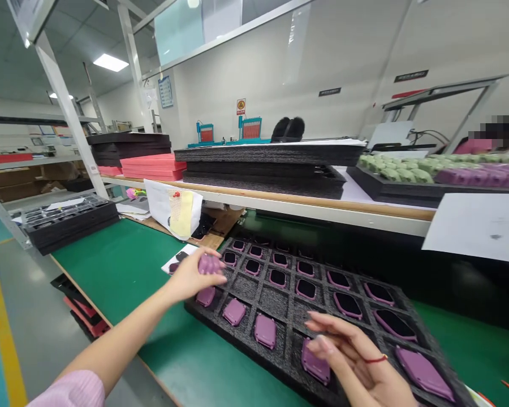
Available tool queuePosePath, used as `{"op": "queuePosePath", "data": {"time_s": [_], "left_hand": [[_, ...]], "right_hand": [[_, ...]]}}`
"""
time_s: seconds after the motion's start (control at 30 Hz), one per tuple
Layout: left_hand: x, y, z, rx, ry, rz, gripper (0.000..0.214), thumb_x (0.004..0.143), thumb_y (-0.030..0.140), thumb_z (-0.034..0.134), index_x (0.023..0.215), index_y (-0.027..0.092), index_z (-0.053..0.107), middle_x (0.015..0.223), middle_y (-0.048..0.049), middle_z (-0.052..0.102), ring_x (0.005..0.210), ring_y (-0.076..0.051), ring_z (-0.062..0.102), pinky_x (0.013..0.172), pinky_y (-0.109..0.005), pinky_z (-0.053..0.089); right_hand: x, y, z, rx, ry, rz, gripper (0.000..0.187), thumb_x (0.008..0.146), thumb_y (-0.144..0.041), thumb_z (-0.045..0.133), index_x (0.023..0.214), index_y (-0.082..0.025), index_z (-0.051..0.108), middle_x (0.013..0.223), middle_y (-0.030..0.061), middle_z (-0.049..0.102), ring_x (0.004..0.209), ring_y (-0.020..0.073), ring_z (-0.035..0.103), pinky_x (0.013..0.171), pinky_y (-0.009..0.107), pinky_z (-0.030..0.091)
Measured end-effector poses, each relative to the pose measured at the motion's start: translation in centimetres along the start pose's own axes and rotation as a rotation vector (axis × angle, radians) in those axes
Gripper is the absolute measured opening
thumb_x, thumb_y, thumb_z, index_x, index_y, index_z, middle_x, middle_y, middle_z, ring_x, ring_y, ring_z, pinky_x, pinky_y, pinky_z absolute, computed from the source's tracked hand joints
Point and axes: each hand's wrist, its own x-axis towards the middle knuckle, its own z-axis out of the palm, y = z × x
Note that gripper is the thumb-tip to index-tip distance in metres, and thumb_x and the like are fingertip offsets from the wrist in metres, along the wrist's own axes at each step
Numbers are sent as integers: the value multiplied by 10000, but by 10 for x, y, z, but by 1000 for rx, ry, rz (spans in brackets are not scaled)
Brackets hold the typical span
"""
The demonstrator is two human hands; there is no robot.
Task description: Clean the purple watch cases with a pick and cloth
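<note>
The left hand's (pixel 189 276) grip pinches purple cases (pixel 210 264) above the foam tray's (pixel 275 301) left end; a loose pinch could drop one. The right hand's (pixel 360 356) half-spread grip could nudge the near case (pixel 315 364) askew.

This is a factory workshop: green tabletop (pixel 119 249), foam tray (pixel 274 302) of watches (pixel 265 330), warning sign (pixel 241 107), yellow floor line (pixel 2 328).

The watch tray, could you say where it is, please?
In the head view, the tray lies on the table, right of centre, below the shelf, with the right hand at its near side.
</note>
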Motion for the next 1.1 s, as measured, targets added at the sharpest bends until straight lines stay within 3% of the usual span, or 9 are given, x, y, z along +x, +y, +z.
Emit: {"op": "queuePosePath", "data": {"time_s": [0.13,0.2,0.27,0.47,0.6,0.7,0.87,1.0,1.1], "left_hand": [[-29,37,68,-299,-296,85,578,700,208,863,1146,206,495,1141,-110,760,983,-233,762,839,-338,602],[-41,51,90,-563,-418,117,660,625,214,915,1144,208,508,1127,-116,757,1013,-258,747,883,-375,583],[-47,59,102,-556,-426,227,626,614,224,932,1104,216,543,1079,-79,766,1037,-249,729,943,-371,549],[-45,55,117,-426,-385,593,489,756,249,857,1146,272,563,1140,-33,752,1089,-217,713,989,-314,525],[-44,48,121,-316,-277,752,485,754,343,861,1147,263,589,1120,-56,748,1089,-241,698,1013,-337,497],[-43,44,123,-308,-310,780,429,806,375,814,1153,262,587,1080,-59,748,1039,-229,692,984,-337,502],[-41,33,124,-232,-350,891,445,996,511,477,1383,292,469,1281,-130,610,1221,-270,587,1065,-413,452],[-44,24,126,-172,-333,810,696,948,422,600,1538,340,240,1536,-163,306,1469,-351,323,1172,-503,349],[-48,24,126,-227,-358,698,964,833,277,759,1546,411,123,1584,-136,237,1531,-381,183,1207,-568,278]], "right_hand": [[4,6,2,27,-6,-14,408,882,-553,656,1147,-244,676,1039,98,757,965,231,734,862,311,609],[7,5,0,120,-9,40,444,892,-592,626,1156,-237,663,1042,100,744,984,228,723,911,338,584],[9,0,-3,190,-1,83,497,902,-641,576,1166,-226,646,1049,103,731,965,228,721,908,362,578],[2,-19,-7,380,-321,292,694,924,-761,378,1361,-245,532,1113,104,723,996,262,727,908,451,564],[-6,-21,-5,493,-486,310,782,849,-793,502,1443,-285,477,1402,121,604,1222,296,636,1059,481,473],[-11,-20,-1,486,-448,302,921,711,-762,709,1459,-284,463,1441,117,578,1317,310,567,1144,481,393],[-18,-25,8,304,-292,250,1121,575,-357,956,1520,-305,355,1435,106,587,1223,290,650,1054,420,515],[-19,-27,11,163,-236,85,1134,682,-209,871,1588,-295,195,1153,82,745,954,246,761,842,354,635],[-18,-25,9,45,-179,-84,1104,734,-260,857,1594,-315,167,1069,55,766,920,243,769,915,393,620]]}}
